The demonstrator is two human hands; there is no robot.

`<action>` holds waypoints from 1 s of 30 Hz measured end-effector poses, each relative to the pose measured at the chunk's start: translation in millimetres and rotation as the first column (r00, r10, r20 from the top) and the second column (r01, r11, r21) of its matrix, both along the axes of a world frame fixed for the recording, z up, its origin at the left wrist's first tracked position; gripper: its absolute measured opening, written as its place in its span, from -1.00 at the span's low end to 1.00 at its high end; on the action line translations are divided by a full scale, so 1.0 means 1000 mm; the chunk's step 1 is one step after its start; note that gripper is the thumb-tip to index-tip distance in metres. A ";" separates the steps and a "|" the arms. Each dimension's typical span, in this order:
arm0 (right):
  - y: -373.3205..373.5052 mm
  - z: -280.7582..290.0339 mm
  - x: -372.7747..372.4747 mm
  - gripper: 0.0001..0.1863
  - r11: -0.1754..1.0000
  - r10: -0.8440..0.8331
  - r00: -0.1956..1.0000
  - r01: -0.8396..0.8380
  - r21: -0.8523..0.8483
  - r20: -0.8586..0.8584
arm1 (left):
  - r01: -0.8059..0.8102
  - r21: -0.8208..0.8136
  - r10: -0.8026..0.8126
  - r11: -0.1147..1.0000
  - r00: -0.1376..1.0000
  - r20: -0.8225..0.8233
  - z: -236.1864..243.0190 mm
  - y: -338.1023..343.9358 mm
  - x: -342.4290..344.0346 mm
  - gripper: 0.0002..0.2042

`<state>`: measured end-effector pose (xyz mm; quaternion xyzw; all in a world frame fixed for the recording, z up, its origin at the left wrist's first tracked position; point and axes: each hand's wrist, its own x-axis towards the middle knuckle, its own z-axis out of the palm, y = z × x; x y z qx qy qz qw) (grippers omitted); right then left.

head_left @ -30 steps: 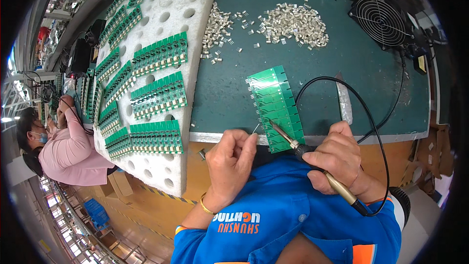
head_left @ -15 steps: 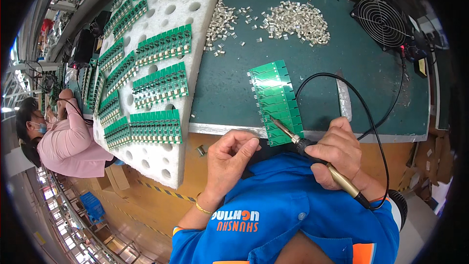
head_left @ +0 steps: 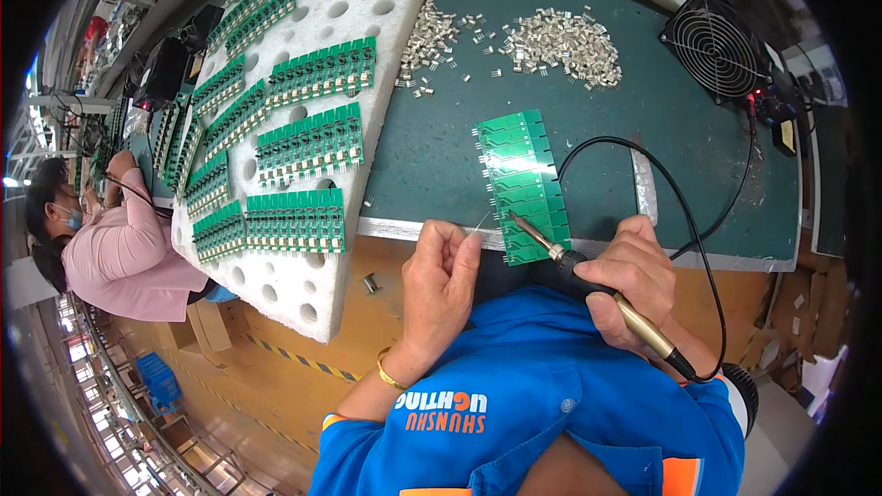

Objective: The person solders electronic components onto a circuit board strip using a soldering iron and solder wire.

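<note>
My right hand (head_left: 632,277) grips a soldering iron (head_left: 634,320), a black and gold tool with a cable from its end. Its tip rests on or just above a green circuit board (head_left: 516,179), near the row of pins along the board's left edge. The board lies on the green table by the front edge, printed traces facing up. Left of the board, my left hand (head_left: 439,280) is closed in a pinch, and a thin solder wire (head_left: 480,223) seems to stick out of it toward the pins. The rest of the wire is hidden.
White foam (head_left: 317,298) on the left carries several rows of populated boards (head_left: 294,220). Piles of small metal connectors (head_left: 565,46) lie at the back. A black fan (head_left: 721,46) stands at the back right; the iron's cable (head_left: 680,188) loops over the table. A co-worker (head_left: 133,248) sits far left.
My left hand has moved up and closer to the board's pins, and the thin wire now shows. The iron's tip stays at nearly the same place on the board. The whole view has shifted slightly.
</note>
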<state>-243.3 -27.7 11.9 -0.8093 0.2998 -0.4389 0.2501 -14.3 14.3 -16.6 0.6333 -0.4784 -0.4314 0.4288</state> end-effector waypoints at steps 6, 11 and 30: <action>0.000 -0.001 0.002 -0.77 1.000 -0.004 1.000 0.004 -0.005 -0.011 | 0.001 -0.191 0.048 0.982 0.966 0.253 -0.004 -0.004 -0.008 -0.81; -0.001 -0.004 0.003 -0.77 1.000 -0.004 1.000 0.004 -0.003 -0.008 | 0.030 -0.228 0.049 0.973 0.941 0.335 -0.002 -0.007 -0.008 -0.80; -0.003 -0.005 0.003 -0.77 1.000 0.013 0.999 -0.013 0.002 -0.033 | 0.043 -0.208 0.032 0.977 0.938 0.345 0.001 -0.010 -0.011 -0.81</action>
